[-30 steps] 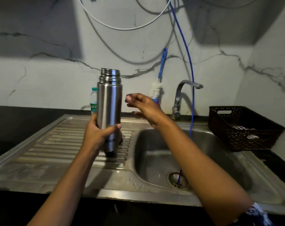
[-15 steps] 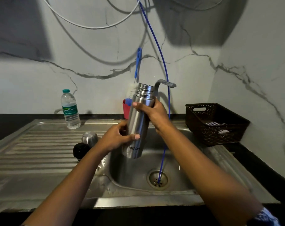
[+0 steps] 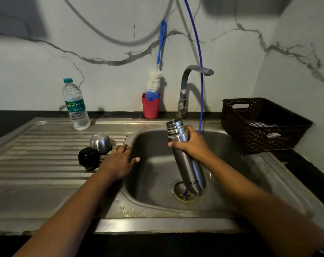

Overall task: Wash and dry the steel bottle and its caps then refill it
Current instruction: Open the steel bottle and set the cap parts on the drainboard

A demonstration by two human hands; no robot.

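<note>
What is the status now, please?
Right hand grips steel bottle over sink. Left hand flat, empty, beside caps. Nothing blocking.

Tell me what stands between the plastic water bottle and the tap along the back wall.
Head view: a red cup holding a bottle brush.

We see the right hand (image 3: 193, 145) gripping the steel bottle (image 3: 185, 156) near its open neck, tilted over the sink basin (image 3: 153, 182), base above the drain (image 3: 184, 193). The left hand (image 3: 118, 162) lies flat on the basin's edge, just beside the steel cap (image 3: 100, 141) and black cap (image 3: 88, 158) on the drainboard (image 3: 36, 164).
</note>
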